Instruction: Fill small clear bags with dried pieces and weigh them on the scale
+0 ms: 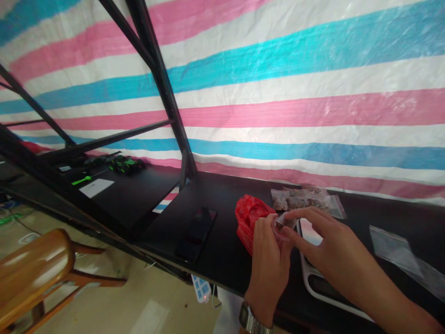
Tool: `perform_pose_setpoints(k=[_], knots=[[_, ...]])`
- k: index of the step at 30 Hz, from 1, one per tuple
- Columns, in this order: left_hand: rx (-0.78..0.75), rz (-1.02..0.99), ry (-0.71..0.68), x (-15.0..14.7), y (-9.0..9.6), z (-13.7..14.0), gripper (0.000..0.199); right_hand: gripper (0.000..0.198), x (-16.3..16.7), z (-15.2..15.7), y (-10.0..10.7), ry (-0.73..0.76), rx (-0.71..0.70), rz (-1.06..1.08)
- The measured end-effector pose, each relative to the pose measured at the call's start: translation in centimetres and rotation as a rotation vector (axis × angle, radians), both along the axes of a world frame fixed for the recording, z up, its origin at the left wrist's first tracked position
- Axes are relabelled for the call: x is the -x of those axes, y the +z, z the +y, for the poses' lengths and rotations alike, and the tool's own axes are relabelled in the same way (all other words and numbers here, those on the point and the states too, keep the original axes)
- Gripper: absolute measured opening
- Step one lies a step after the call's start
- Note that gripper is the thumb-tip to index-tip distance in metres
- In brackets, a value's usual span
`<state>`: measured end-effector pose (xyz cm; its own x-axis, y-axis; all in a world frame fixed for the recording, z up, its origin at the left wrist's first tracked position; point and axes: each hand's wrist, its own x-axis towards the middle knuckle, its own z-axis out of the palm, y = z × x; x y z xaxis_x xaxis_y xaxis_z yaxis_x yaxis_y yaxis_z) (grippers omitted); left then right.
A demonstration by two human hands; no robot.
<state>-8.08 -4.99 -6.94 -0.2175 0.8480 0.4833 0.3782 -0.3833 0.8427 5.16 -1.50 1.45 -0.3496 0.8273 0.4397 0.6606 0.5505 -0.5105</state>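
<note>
Between my two hands is a small clear plastic bag (281, 224), its mouth facing me; what lies inside is too small to make out. My left hand (269, 248), with a metal watch on the wrist, grips the bag's left side. My right hand (323, 232) pinches its right side with thumb and forefinger. A crumpled red plastic bag (252, 215) lies just behind and left of my left hand. Under my right hand and forearm sits a white-edged kitchen scale (308, 278), partly hidden. Filled clear bags (302, 199) with brownish contents lie behind my hands.
Flat clear bags (396, 248) lie on the black table at the right. A dark phone (196, 234) rests at the left. A black metal frame (163, 88) rises beyond it. A wooden stool (38, 264) and a power strip (200, 288) are below the table's edge.
</note>
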Motion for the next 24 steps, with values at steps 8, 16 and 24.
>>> perform_pose_setpoints(k=[8, 16, 24], knots=[[-0.007, -0.045, -0.001, 0.07, -0.10, 0.09, 0.039, 0.015, 0.58, -0.58, 0.37, 0.049, -0.165, -0.091], [-0.011, -0.119, 0.001, 0.10, -0.34, 0.10, 0.042, 0.019, 0.78, -0.85, 0.23, 0.048, -0.259, -0.102], [0.029, -0.179, 0.003, 0.52, -0.27, -0.14, 0.042, 0.020, 0.98, -0.84, 0.71, 0.057, -0.281, -0.057]])
